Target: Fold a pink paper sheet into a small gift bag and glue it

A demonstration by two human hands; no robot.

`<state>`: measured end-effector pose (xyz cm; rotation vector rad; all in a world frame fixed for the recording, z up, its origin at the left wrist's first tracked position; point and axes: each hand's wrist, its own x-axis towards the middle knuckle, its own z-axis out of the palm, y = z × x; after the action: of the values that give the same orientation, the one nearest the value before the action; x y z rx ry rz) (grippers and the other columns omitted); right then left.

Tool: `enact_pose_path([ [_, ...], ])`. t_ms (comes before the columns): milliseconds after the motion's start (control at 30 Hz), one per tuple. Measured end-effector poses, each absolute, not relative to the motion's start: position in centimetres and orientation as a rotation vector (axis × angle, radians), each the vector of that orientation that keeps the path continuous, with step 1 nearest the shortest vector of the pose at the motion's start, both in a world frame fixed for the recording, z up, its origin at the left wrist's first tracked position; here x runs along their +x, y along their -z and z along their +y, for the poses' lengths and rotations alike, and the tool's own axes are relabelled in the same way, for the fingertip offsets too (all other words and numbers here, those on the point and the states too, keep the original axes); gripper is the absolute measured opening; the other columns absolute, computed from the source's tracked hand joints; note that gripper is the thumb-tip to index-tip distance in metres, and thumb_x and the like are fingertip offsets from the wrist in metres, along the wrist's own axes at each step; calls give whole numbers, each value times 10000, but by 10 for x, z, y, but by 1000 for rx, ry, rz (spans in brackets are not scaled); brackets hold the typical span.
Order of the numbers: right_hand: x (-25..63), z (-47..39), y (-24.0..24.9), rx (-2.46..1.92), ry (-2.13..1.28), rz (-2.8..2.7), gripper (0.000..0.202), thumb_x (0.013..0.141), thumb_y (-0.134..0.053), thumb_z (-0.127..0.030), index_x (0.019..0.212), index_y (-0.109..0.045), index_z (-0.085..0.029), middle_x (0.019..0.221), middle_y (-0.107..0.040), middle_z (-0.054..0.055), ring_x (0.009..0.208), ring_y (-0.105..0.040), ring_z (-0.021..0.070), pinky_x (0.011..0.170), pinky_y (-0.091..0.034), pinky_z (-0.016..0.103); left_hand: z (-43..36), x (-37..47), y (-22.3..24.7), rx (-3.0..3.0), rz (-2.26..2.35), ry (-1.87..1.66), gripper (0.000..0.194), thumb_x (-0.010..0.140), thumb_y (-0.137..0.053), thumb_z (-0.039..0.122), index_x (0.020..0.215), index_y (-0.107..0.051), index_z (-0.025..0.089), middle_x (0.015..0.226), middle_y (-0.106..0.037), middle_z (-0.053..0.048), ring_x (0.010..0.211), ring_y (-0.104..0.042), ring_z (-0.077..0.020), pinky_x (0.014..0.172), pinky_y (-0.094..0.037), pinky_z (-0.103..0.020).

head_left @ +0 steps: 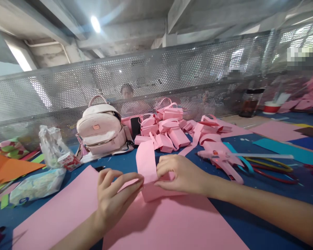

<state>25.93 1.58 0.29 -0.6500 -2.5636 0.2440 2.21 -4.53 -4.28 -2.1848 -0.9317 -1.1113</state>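
A small pink paper basket, with a broad strip standing up from its folded body, is between my two hands above a pink paper sheet. My left hand pinches it at the left, where the strip meets the body. On the other side my right hand is closed, thumb and fingers gripping the paper by the strip's right edge. The inside of the basket is hidden by the strip and fingers. Another pink sheet lies under and left of my left hand.
Behind my hands are piled pink paper baskets. A pink glue gun with a glue stick lies right, beside scissors. At left are a pale backpack and plastic bags. Perforated metal panels border the blue table.
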Motion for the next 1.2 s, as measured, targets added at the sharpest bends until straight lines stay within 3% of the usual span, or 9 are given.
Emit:
enact_pose_path([
  [200,262,18,-2,-638,-249,-2566,107,820,-715,-111,770,-768,-190,763,-735,0,771,-627,157,675,-416,259,-42,27,39,-2236,-987,1150,263,877,-688,128,1080,-688,295,1079,-781,24,772,-581,-200,783,-343,-380],
  [333,262,15,0,-589,-177,-2587,154,894,-660,-153,782,-758,-193,776,-731,4,760,-615,156,682,-397,272,-41,30,42,-2316,-998,1037,444,896,-685,184,1315,-578,285,1243,-718,-18,968,-637,-239,937,-322,-421],
  [500,261,14,2,-619,-214,-2524,145,904,-675,-220,795,-768,-201,742,-722,6,711,-598,151,638,-378,268,-41,28,48,-2332,-999,942,562,913,-657,158,1421,-480,321,1270,-699,-14,1105,-644,-257,1088,-212,-479],
  [633,261,14,1,-650,-249,-2474,144,894,-706,-267,781,-778,-215,705,-706,-6,667,-569,139,606,-363,268,-42,27,48,-2337,-1048,933,576,925,-640,173,1441,-458,354,1275,-696,-9,1109,-653,-268,1113,-194,-500],
  [800,262,14,-2,-642,-301,-2461,84,867,-731,-200,805,-786,-216,701,-691,-13,671,-564,135,611,-377,259,-43,28,45,-2334,-1028,917,526,915,-643,148,1388,-522,342,1228,-725,3,1103,-656,-261,1117,-189,-497],
  [1000,262,11,-3,-646,-357,-2432,190,934,-643,-248,811,-783,-211,714,-704,7,686,-592,144,617,-410,259,-43,28,43,-2348,-1007,885,534,920,-624,141,1391,-519,369,1211,-732,17,1114,-660,-257,1137,-149,-485],
  [1200,263,11,-3,-632,-375,-2428,104,889,-704,-185,833,-785,-217,712,-686,-8,705,-579,140,632,-409,255,-43,26,39,-2370,-956,832,467,911,-626,129,1334,-566,315,1207,-735,11,1122,-656,-251,1157,-117,-476],
])
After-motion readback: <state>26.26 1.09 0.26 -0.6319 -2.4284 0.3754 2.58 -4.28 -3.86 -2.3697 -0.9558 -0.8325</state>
